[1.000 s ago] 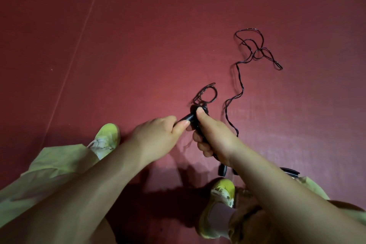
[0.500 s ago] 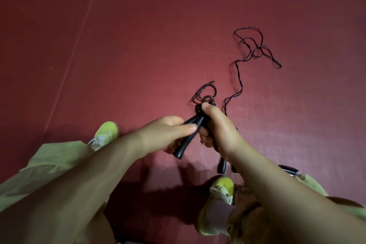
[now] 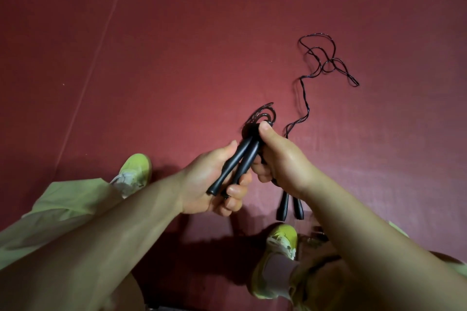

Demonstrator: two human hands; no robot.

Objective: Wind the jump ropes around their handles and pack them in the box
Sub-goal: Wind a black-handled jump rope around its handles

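Nearest to the camera are two yellow-green shoes (image 3: 280,257) and light green trousers (image 3: 63,199), on a dark red floor (image 3: 177,45). Above them the left hand (image 3: 214,182) now lies palm up with fingers curled under the two black handles (image 3: 237,161), which rest side by side in it. A second ago only one handle was pinched between both hands, so the pair has just been brought together – this is the start position for winding. The right hand (image 3: 280,159) grips the top ends of these handles, with the thumb pressed on the small loops of rope (image 3: 262,115) there, and under its wrist a second pair of handles (image 3: 289,206) hangs down; I cannot tell how exactly it is held. Farther out, the loose rope (image 3: 307,103) runs from the right hand over the floor to a tangle (image 3: 326,63), well apart from the hands and almost unchanged. So the winding is, I judge, not yet begun – and the box is not in view.
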